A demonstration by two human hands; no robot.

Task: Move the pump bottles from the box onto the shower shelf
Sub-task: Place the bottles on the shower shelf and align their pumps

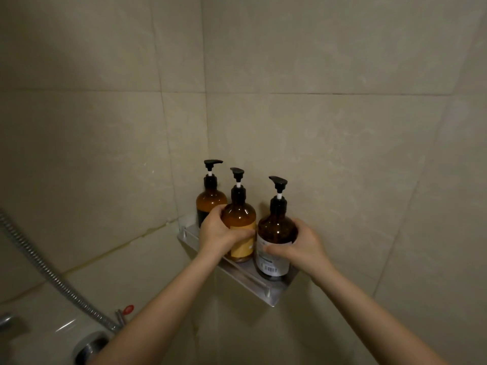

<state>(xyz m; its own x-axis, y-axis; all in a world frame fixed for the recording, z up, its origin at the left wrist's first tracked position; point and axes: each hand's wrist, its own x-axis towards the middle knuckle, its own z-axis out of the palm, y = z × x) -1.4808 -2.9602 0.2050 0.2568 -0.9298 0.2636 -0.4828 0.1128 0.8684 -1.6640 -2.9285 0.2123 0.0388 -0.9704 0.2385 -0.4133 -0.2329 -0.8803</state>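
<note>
Standing upright on the shelf (274, 299), middle bottle (241, 219) in left hand (214, 234), right bottle (275, 233) in right hand (305, 246), both wrapped closed.

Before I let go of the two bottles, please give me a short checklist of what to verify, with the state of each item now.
1. Left hand grips the middle bottle: ok.
2. Right hand grips the right bottle: ok.
3. Both held bottles upright: ok.
4. Right bottle's base fully on the shelf: cannot tell, it stands close to the end.
5. Back bottle upright in the corner: ok.
6. Box emptied: cannot tell, it is out of view.
</note>
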